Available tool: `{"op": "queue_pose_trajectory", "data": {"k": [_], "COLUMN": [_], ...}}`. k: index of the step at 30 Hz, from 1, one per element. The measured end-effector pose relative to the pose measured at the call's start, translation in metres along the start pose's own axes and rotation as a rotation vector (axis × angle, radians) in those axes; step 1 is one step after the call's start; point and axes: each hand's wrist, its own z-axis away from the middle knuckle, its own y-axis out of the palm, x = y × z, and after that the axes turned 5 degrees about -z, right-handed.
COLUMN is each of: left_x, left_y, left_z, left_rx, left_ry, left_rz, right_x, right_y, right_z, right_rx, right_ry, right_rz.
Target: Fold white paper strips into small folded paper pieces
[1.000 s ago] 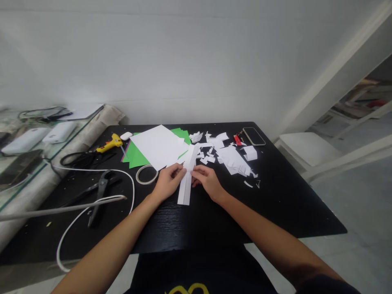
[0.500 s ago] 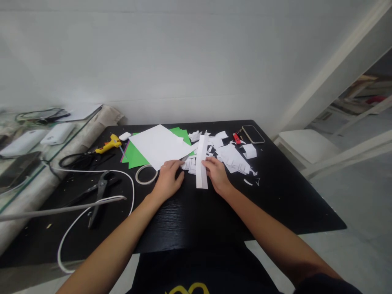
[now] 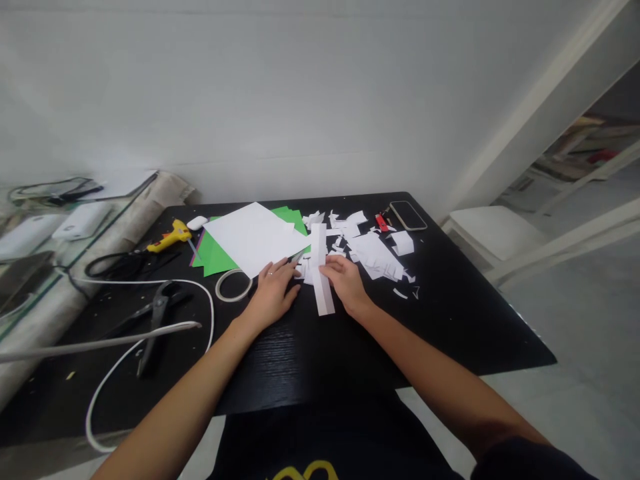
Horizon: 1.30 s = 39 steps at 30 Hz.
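Note:
A long folded white paper strip (image 3: 320, 267) lies lengthwise on the black table (image 3: 310, 347). My right hand (image 3: 345, 283) rests beside it, fingertips pinching the strip's right edge near its middle. My left hand (image 3: 273, 290) lies flat on the table just left of the strip, fingers stretched toward a small heap of cut white pieces (image 3: 306, 270). A large white sheet (image 3: 253, 237) lies on green paper (image 3: 215, 257) beyond my left hand.
A tape ring (image 3: 233, 285) sits left of my left hand. Pliers (image 3: 155, 313), a white cable (image 3: 150, 333), black scissors (image 3: 117, 265) and a yellow glue gun (image 3: 167, 237) lie at the left. White scraps (image 3: 375, 253), a red item (image 3: 383, 222) and a phone (image 3: 407, 215) lie at the right.
Both hands held the strip near me a second ago. My left hand let go and now lies flat; my right hand carried the strip right and away, then straightened it.

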Motion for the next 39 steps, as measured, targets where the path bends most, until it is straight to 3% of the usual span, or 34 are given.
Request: {"op": "queue_pose_trajectory", "data": {"k": [13,24,32,39], "left_x": [-0.002,-0.01,-0.012,-0.011], "left_y": [-0.003,-0.012,-0.009,-0.011], "left_z": [-0.004,-0.004,-0.005,-0.005], "left_rx": [-0.076,-0.261,-0.238,-0.181], "left_ry": [-0.073,-0.183,-0.106,-0.132], "left_rz": [0.08,0.324,0.456,0.538], "right_x": [-0.001,0.0,0.0,0.004], "right_y": [0.0,0.003,0.007,0.009], "right_z": [0.002,0.006,0.01,0.014], "right_rx": [0.024,0.012,0.152,0.222], "right_ry": [0.02,0.019,0.064,0.093], "right_rz": [0.062,0.053,0.029,-0.027]}}
